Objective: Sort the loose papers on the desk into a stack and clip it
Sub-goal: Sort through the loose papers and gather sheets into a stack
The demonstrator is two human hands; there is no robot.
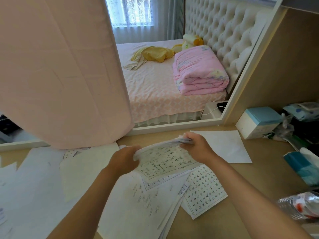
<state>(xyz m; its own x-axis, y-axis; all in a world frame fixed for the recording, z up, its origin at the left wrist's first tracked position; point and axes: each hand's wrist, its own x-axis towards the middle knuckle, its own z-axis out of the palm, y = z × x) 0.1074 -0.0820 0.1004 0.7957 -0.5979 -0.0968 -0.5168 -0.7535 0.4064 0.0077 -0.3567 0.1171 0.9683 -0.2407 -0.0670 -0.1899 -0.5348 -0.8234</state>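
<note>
Head view. Two hands are over the tabletop [262, 183], and they hold one stack [164, 157] of papers between them. The left hand [124, 159] takes the left edge of the stack with curled fingers, so its grip is closed on the paper. The right hand [196, 147] pinches the far right corner, where the sheet edges fan out a little. Its grip is closed on the stack too. The stack is bent and sits near the middle of the tabletop, just in front of the mirror [164, 83]. Its top sheet shows handwritten characters inside a printed border. Its near edge lies over loose papers, but I cannot tell if it touches them.

One blank sheet [224, 147] lies flat to the right of the right hand, apart from the stack. One grid sheet [205, 190] full of characters lies tilted beside the right forearm. One big sheet [141, 200] with faint writing lies between the two forearms. More edges show under it, and their number is not clear. On the left, several white sheets [34, 178] overlap, and I cannot count them.

One pink cloth [60, 75] hangs over the left part of the mirror. At the right stand one box [257, 123], white and blue, and one teal pack [300, 164]. One clear plastic item [300, 206] is blurred.
</note>
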